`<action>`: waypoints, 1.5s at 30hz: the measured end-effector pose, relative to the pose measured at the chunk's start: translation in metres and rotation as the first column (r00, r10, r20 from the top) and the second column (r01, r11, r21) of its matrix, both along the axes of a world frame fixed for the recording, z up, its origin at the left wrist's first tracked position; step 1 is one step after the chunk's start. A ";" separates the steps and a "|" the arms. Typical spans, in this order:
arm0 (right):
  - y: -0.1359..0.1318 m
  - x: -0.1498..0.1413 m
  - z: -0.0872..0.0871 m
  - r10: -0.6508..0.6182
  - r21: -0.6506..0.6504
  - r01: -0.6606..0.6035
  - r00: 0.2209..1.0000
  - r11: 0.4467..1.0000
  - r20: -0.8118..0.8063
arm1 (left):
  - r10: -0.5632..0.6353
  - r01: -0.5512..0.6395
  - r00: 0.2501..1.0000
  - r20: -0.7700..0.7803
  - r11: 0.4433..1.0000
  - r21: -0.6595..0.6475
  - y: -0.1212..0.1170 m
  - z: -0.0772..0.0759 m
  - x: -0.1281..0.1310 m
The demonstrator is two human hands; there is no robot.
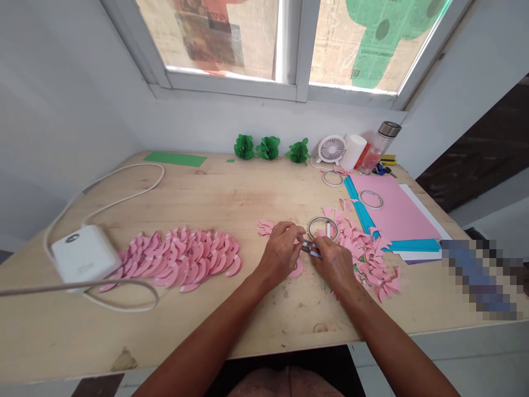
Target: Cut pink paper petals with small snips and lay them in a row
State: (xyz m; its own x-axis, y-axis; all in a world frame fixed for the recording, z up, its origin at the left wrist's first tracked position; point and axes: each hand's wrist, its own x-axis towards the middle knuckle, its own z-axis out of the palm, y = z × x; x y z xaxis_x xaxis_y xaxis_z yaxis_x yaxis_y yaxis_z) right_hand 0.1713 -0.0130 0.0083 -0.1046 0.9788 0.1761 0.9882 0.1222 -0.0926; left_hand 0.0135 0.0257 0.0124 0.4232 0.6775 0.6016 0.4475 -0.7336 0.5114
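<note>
My right hand (334,258) is closed around a small dark and silver two-armed hand tool (312,248), whose exact kind I cannot make out. Close against its front end, my left hand (283,247) pinches with thumb and fingertips; a bit of pink paper seems to show there, mostly hidden. Beneath the hands a curved pink paper piece (296,269) lies on the wooden table (264,322). Just beyond the fingers is a thin roll of tape (311,221). Pink paper scraps (367,251) are heaped right of my right hand, and a few lie beyond my left.
Overlapping curved pink pieces (185,256) spread at left, beside a white cabled device (85,256). Green paper balls (268,148), a small fan (332,149) and a glass bottle (378,149) line the back. Pink sheets (397,204) and another tape roll (371,199) lie right.
</note>
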 end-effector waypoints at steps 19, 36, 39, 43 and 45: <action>0.001 -0.002 0.000 0.011 -0.011 -0.011 1.000 1.000 0.028 | -0.004 0.004 0.996 -0.084 1.000 0.003 0.001 -0.003 0.003; 0.000 -0.001 0.000 0.006 -0.017 -0.005 0.999 1.000 0.033 | 0.006 -0.005 0.993 -0.116 1.000 0.009 0.000 -0.004 0.004; 0.000 -0.002 0.000 0.005 -0.017 -0.004 0.999 1.000 0.035 | 0.009 -0.009 0.994 -0.106 1.000 0.005 0.000 -0.004 0.005; 0.001 -0.003 0.001 0.003 -0.026 -0.002 1.000 1.000 0.030 | -0.008 0.007 0.997 -0.083 1.000 -0.014 0.000 -0.003 0.005; 0.001 -0.003 0.002 0.002 -0.027 -0.001 1.000 1.000 0.024 | -0.015 0.014 0.998 -0.061 1.000 -0.027 0.001 -0.003 0.004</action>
